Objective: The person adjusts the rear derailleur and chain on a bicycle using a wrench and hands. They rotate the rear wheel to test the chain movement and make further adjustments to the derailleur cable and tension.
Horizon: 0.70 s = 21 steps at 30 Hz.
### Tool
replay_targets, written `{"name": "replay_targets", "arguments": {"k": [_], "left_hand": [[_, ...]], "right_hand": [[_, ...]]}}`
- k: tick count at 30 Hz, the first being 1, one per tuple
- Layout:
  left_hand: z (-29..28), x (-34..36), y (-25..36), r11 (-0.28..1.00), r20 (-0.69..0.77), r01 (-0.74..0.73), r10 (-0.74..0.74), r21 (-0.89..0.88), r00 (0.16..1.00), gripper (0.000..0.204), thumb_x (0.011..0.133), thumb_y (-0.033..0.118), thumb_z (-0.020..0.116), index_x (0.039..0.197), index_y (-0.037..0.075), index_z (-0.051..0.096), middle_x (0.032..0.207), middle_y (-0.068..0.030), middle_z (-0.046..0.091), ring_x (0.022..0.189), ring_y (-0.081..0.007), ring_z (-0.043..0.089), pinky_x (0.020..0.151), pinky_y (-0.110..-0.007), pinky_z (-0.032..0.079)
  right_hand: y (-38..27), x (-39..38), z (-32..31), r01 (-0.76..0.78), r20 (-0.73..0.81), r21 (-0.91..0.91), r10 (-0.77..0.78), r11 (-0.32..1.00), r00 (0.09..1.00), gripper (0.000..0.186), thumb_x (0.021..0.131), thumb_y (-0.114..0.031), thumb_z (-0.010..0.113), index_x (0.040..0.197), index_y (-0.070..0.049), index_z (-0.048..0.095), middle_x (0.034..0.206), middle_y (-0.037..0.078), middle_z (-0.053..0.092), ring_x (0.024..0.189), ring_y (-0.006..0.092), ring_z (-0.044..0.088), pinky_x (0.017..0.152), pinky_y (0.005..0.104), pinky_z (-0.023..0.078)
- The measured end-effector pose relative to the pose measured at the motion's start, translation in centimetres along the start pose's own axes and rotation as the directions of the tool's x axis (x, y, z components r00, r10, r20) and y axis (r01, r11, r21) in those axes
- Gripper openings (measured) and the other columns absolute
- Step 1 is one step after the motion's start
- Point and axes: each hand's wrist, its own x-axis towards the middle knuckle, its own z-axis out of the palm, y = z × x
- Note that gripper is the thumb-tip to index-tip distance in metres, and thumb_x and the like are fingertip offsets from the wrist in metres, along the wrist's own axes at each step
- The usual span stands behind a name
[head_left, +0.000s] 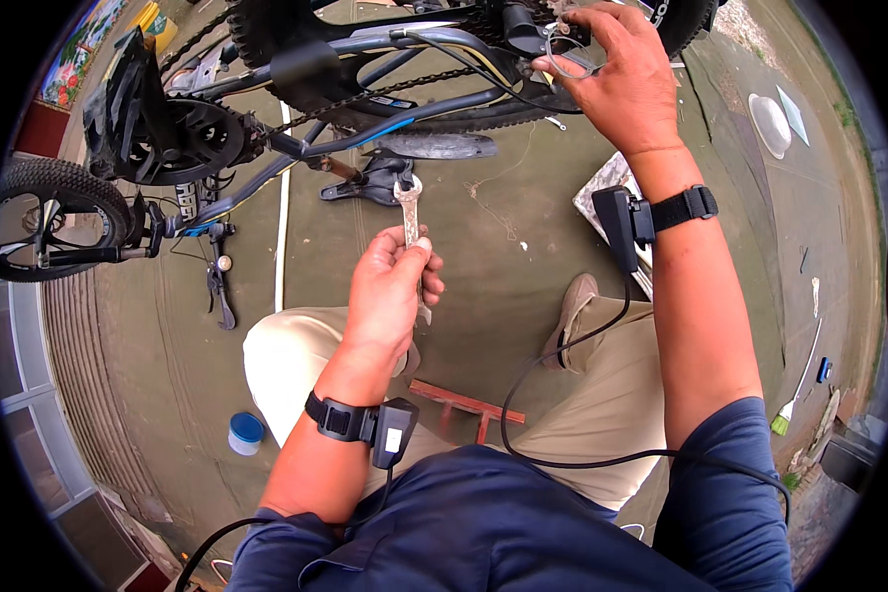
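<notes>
My left hand [395, 281] grips a silver open-ended wrench [410, 209], held upright below the bicycle frame. Up at the rear of an upside-down grey-and-blue bicycle [370, 128], my right hand [617, 74] has its fingers curled at a black part [523, 35] near the wheel hub, pinching a thin looped cable [564, 61]. A chain [365, 99] runs from the black crank and chainring [178, 138] toward that hub. A black saddle [360, 190] on its post rests on the ground under the frame. The exact contact of my right fingertips is hard to make out.
Front wheel [44, 183] at left. On the green mat lie a white pipe [281, 257], a blue-lidded tub [247, 434], a red metal stand [449, 397] between my legs, a pale board [597, 183], a brush [782, 417] and a silver bowl-shaped object [768, 125] at right.
</notes>
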Motion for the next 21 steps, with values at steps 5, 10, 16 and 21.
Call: {"name": "replay_targets", "arguments": {"k": [5, 10, 16, 21], "left_hand": [[-0.4, -0.1, -0.1, 0.995, 0.051, -0.007, 0.012, -0.098, 0.999, 0.028, 0.1, 0.019, 0.06, 0.122, 0.002, 0.055, 0.088, -0.0046, 0.063, 0.067, -0.0103, 0.059, 0.058, -0.026, 0.047], [-0.5, -0.5, 0.4, 0.988, 0.109, -0.007, 0.025, -0.156, 0.994, 0.028, 0.1, 0.019, 0.059, 0.122, 0.001, 0.054, 0.088, -0.0043, 0.062, 0.067, -0.0103, 0.058, 0.059, -0.025, 0.047], [-1.4, -0.4, 0.3, 0.979, 0.128, -0.018, 0.045, -0.202, 0.991, 0.028, 0.1, 0.018, 0.059, 0.121, 0.0, 0.055, 0.088, -0.0043, 0.062, 0.067, -0.0099, 0.058, 0.059, -0.025, 0.046], [-1.8, -0.7, 0.6, 0.969, 0.127, -0.029, 0.062, -0.246, 0.99, 0.027, 0.1, 0.017, 0.058, 0.12, 0.0, 0.055, 0.088, -0.0044, 0.063, 0.067, -0.0097, 0.058, 0.059, -0.025, 0.046]], "right_hand": [[-0.3, 0.9, -0.8, 0.16, 0.258, -0.16, -0.115, 0.974, 0.959, 0.067, 0.075, -0.046, 0.083, 0.12, 0.001, 0.065, 0.119, 0.014, 0.064, 0.113, 0.0362, 0.059, 0.096, 0.0428, 0.049], [-1.7, 2.9, 0.2, 0.125, 0.357, -0.305, -0.009, 0.944, 0.934, 0.059, 0.075, -0.048, 0.081, 0.109, -0.001, 0.069, 0.101, 0.014, 0.069, 0.098, 0.0332, 0.066, 0.086, 0.0423, 0.053], [-2.2, 2.9, 1.2, 0.145, 0.399, -0.41, 0.035, 0.901, 0.916, 0.054, 0.082, -0.051, 0.074, 0.103, -0.002, 0.071, 0.096, 0.014, 0.067, 0.096, 0.0328, 0.066, 0.084, 0.0431, 0.053], [-2.5, 3.2, 1.1, 0.161, 0.463, -0.438, 0.068, 0.885, 0.884, 0.06, 0.085, -0.06, 0.069, 0.102, -0.003, 0.072, 0.098, 0.012, 0.066, 0.099, 0.032, 0.065, 0.085, 0.0434, 0.053]]}}
